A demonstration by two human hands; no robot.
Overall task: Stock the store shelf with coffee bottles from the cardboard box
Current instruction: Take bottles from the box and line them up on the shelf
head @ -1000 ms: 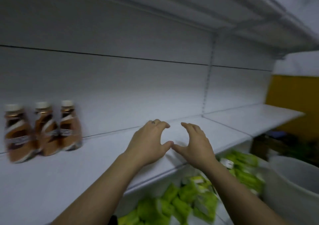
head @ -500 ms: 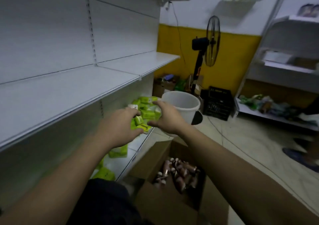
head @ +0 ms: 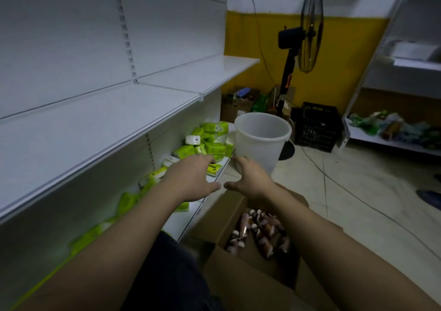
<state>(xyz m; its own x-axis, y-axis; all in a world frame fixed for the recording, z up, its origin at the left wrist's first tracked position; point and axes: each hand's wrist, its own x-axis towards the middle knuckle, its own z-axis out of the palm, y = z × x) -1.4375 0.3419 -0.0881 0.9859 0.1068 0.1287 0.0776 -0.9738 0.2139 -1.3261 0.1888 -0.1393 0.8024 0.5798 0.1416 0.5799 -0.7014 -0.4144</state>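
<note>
The long white metal shelf (head: 100,119) is on the left, bare in this view. The left hand (head: 193,179) is open and holds nothing. The right hand (head: 250,179) is open and empty too. The brown coffee bottles (head: 260,232) lie on their sides in the brown cardboard box (head: 238,282), below both hands, closer to the right one.

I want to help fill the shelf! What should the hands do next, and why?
Probably lower both hands into the cardboard box and grab coffee bottles. The left hand and right hand are open and empty above it, and the shelf here is bare.
</note>
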